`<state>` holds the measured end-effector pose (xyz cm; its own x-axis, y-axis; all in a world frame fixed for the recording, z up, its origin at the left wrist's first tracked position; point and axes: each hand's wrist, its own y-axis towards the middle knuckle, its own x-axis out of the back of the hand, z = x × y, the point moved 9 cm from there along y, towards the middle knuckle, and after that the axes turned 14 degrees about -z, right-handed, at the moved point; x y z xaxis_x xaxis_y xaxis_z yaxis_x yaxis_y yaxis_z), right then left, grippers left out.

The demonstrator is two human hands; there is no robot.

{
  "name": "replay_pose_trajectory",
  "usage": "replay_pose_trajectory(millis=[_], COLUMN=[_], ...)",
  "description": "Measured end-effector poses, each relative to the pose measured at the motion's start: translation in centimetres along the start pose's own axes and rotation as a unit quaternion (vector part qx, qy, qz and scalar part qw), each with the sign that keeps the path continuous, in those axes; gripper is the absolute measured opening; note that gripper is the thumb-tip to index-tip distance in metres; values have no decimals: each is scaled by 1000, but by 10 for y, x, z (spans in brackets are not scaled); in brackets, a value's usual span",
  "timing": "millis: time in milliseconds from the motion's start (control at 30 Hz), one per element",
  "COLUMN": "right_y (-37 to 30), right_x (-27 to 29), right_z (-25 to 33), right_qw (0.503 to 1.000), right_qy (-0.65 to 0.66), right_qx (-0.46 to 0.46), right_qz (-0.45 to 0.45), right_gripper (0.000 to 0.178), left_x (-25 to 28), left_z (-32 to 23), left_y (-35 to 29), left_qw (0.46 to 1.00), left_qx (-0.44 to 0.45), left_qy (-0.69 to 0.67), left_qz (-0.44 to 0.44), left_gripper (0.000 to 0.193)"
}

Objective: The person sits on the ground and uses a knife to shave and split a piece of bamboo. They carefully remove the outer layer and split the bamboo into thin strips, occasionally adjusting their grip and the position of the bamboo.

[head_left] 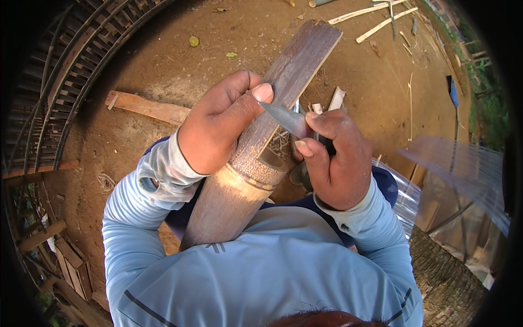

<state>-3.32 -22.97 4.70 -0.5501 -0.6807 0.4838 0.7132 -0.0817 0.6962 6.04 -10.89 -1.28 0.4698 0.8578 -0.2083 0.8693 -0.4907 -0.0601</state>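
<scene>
A thick bamboo tube leans against my body and slants up to the right. Beyond its node, one side is cut away, leaving a long strip of wall with an opening beside it. My left hand is wrapped round this strip, thumb on top near the blade's tip. In my right hand is a knife with a short pointed grey blade, pinched close to the blade. Its point faces left and lies over the bamboo's surface. The knife's handle is mostly hidden by my fingers.
A wooden plank lies on the dirt ground at left. Slatted bamboo structure curves along the upper left. Split bamboo strips are scattered at upper right. Clear corrugated sheets stand at right, above a rough trunk.
</scene>
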Motion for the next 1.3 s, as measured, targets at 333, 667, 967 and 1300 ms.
replay_pose_trajectory(millis=[333,667,967,1300], right_y=[8,9,9,-5], right_x=[9,15,16,8], right_z=[-8,-12,-9,-2], right_qw=[999,998,998,999], right_qy=[-30,-50,-43,-39], right_qx=[18,-17,-23,-7], right_qz=[-26,-45,-28,-10], right_gripper=[26,26,25,27], left_x=[0,-4,-1,-3], left_z=[5,3,5,4], left_y=[-1,-3,-3,-3], left_qw=[999,998,998,998], left_qx=[38,46,40,34], left_qy=[10,-12,18,-26], left_qz=[32,34,35,39], left_gripper=[39,34,36,39])
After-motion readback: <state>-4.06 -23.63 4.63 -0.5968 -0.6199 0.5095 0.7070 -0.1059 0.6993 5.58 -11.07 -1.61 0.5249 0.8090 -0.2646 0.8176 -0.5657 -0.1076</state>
